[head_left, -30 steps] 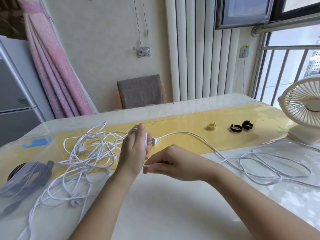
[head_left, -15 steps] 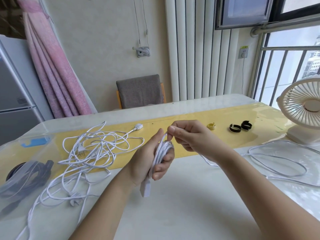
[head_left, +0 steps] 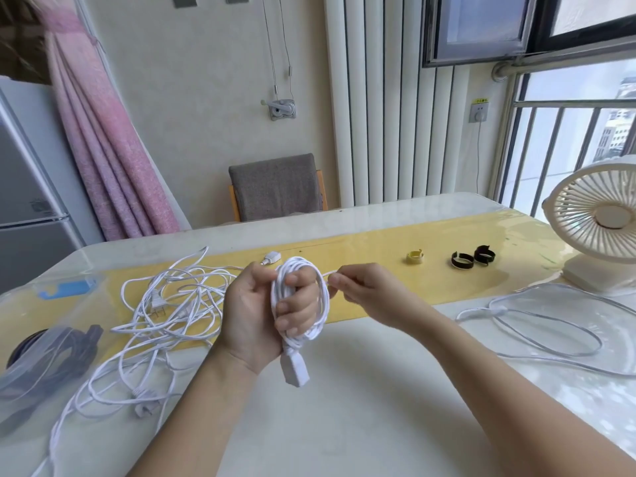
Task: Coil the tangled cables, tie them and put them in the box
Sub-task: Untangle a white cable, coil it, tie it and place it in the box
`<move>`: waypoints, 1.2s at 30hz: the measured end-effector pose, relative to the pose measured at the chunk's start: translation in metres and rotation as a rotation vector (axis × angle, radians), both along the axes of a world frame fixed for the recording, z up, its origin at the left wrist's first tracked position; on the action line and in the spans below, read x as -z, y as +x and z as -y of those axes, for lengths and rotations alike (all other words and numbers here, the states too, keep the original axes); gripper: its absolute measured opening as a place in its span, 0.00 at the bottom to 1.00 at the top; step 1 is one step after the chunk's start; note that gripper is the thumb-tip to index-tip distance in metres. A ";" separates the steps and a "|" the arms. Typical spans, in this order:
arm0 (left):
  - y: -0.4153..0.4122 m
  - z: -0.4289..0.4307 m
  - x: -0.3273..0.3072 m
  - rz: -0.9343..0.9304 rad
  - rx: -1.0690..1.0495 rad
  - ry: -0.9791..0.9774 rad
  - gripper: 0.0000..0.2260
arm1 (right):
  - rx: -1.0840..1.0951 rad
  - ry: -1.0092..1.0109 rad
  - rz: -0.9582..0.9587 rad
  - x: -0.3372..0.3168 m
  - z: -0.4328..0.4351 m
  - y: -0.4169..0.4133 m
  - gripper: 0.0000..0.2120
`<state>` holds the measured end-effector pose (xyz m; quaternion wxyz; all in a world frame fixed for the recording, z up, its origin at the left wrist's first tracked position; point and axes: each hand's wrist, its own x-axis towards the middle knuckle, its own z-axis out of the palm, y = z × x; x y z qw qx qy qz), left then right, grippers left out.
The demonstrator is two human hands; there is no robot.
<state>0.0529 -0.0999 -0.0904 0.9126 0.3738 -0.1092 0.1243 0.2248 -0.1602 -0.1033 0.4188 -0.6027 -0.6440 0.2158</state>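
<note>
The coil [head_left: 323,304], the tangle [head_left: 156,301] and the loose cable [head_left: 497,308] are white. The table [head_left: 344,407] is white with a yellow band [head_left: 361,249]. One tie [head_left: 414,257] is yellow and two ties [head_left: 462,260] are black. The curtain [head_left: 103,149] is pink, the chair [head_left: 275,187] grey, the fan [head_left: 599,218] cream. The box [head_left: 20,383] is clear, and its cables [head_left: 51,342] are dark.

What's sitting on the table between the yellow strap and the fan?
Two black straps lie there side by side, as the head view shows.
</note>
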 end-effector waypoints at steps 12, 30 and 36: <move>-0.001 -0.005 -0.003 -0.216 -0.789 0.037 0.09 | -0.189 -0.081 0.477 0.007 0.008 -0.036 0.19; 0.004 0.000 0.011 -0.634 -0.689 0.631 0.15 | -0.224 -0.004 0.109 -0.024 0.023 -0.017 0.07; 0.007 0.010 0.002 -0.638 -0.423 0.663 0.30 | -0.258 0.018 -0.091 -0.024 0.023 -0.011 0.10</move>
